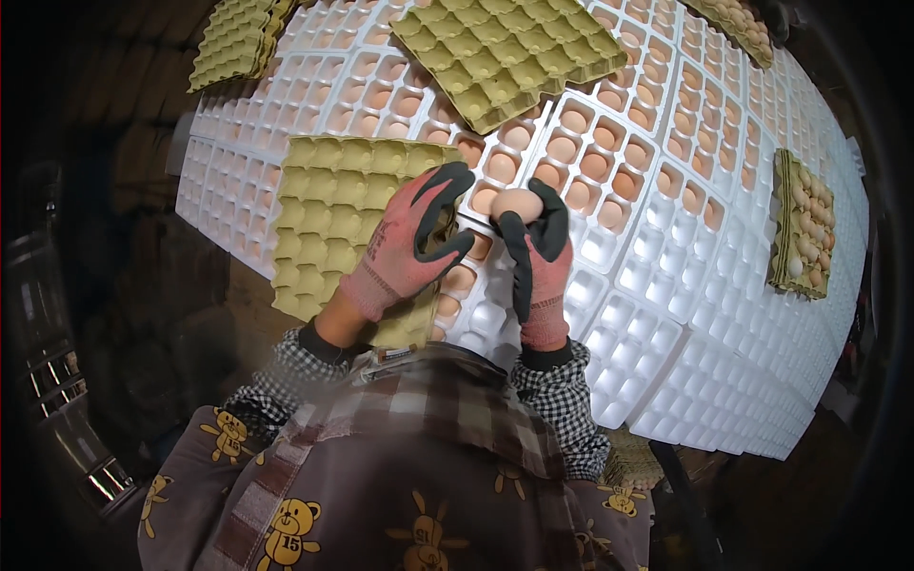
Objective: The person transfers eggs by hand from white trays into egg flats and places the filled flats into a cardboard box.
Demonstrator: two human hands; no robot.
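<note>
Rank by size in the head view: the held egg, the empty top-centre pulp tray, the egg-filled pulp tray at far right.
1. Empty pulp tray
2. Egg-filled pulp tray
3. Held egg

Around the tan egg (517,206): pink-and-black gloves (546,276), white foam trays (666,270); left, an olive-yellow pulp tray (328,209); below, black-and-white checked sleeves (557,400).

Held egg (519,203): partly hidden by right hand (545,252).
Near fibre tray (328,209): partly covered by left hand (405,243).
Upper fibre tray (509,57): cropped at top edge.
</note>
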